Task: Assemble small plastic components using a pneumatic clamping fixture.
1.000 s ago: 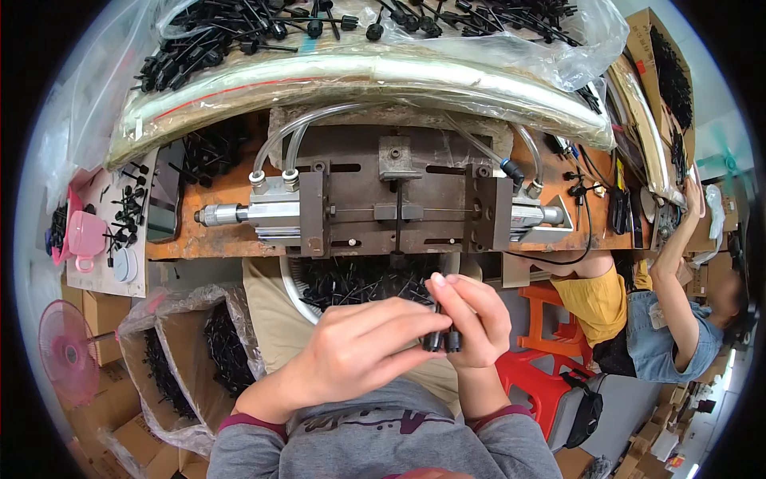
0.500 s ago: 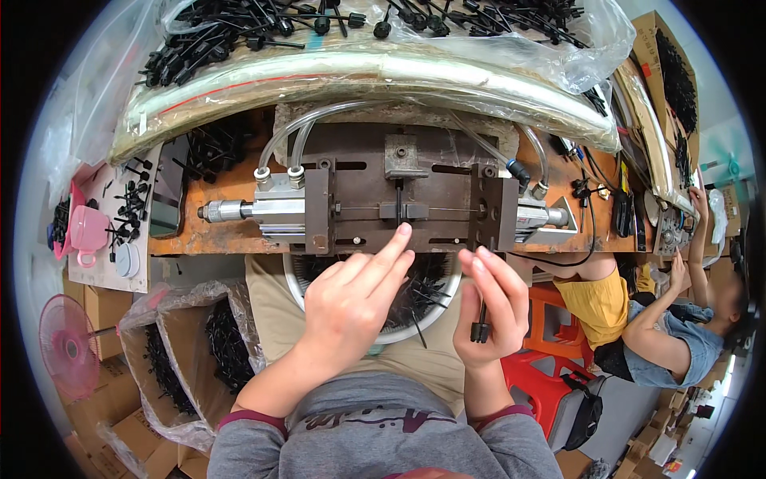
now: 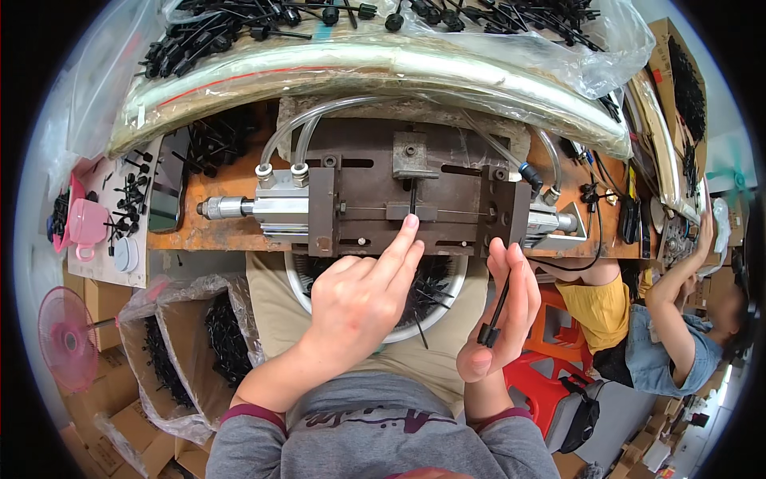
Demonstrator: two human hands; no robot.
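Observation:
A dark metal fixture (image 3: 367, 230) lies across the bench in front of me. At its middle, a thin black plastic stem (image 3: 414, 190) stands upright in the picture under a small metal clamp block (image 3: 410, 160). My left hand (image 3: 357, 307) has its index and middle fingers stretched out, the index tip touching the stem's near end; its thumb is hidden. To the right, my right hand (image 3: 515, 315) is raised near the fixture's front edge. Along its fingers rests a black plastic rod with a knobbed end (image 3: 489, 334), held slanting with the knob toward me.
Air cylinders (image 3: 281, 209) with clear hoses flank the fixture. A white-rimmed tub (image 3: 297, 279) of black parts sits at my lap. Plastic-wrapped padding (image 3: 367, 70) with piled black parts lies beyond. A lined carton (image 3: 191, 359) stands left. At right, another person (image 3: 674, 335) works beside red stools.
My right hand has moved slightly right and turned, its fingers straighter, the rod now lying more exposed. The left index finger stays at the stem. The other person's arms have shifted.

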